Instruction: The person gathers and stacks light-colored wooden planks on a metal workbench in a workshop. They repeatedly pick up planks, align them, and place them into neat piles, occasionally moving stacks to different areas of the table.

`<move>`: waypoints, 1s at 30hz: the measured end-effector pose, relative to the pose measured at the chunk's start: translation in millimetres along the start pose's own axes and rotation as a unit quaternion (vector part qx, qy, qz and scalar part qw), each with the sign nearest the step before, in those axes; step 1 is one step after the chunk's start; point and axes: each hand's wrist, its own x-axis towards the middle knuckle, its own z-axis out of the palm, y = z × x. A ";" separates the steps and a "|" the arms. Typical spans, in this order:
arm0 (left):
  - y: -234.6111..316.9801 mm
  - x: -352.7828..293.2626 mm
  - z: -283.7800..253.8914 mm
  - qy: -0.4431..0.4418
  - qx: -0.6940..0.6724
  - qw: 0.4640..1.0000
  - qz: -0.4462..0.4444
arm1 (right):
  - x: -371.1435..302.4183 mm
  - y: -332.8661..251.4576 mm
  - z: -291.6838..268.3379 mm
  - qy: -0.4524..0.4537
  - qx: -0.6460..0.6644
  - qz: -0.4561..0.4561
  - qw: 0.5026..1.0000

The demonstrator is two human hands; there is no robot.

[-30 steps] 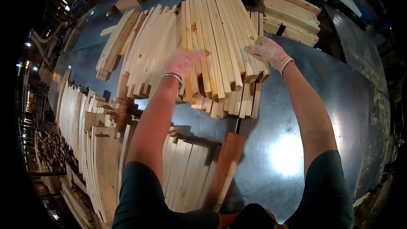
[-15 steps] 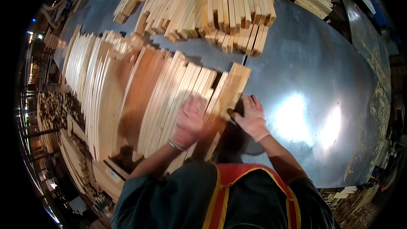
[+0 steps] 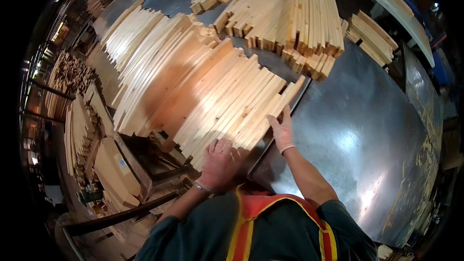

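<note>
A long row of pale wooden slats (image 3: 241, 101) lies packed side by side on the metal table (image 3: 338, 125), narrow edges up. My right hand (image 3: 282, 134), in a light glove, is at the right side of the row. Its thumb lies over the top of the outermost slat (image 3: 291, 94) and its fingers run along that slat's outer side. My left hand (image 3: 220, 163), gloved too, rests with its fingers extended at the near ends of the slats. Nothing shows held in it, though part of its palm side is hidden.
Beyond the row lies a layered stack of wooden pieces (image 3: 309, 24), with a smaller stack (image 3: 372, 36) farther right. A metal rail (image 3: 121, 217) and a long cardboard-coloured box (image 3: 116, 166) are at the lower left. A dark gap shows beside the row.
The outermost slat, which showed its broad face, now stands edge-up against the row. My left hand has moved to the slats' near ends. The whole view has shifted and turned.
</note>
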 end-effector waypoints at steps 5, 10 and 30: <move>-63.9 13.0 -22.0 0.054 0.064 0.996 0.029 | 2.4 -23.3 -14.0 -0.154 0.059 0.070 0.984; -152.8 30.1 -108.5 0.147 0.116 0.982 -0.011 | 0.2 -27.8 -3.5 -0.057 -0.158 0.019 0.986; -418.9 121.2 -210.5 -0.011 -0.149 0.985 -0.089 | 7.5 -216.8 402.7 -0.385 0.184 0.266 0.864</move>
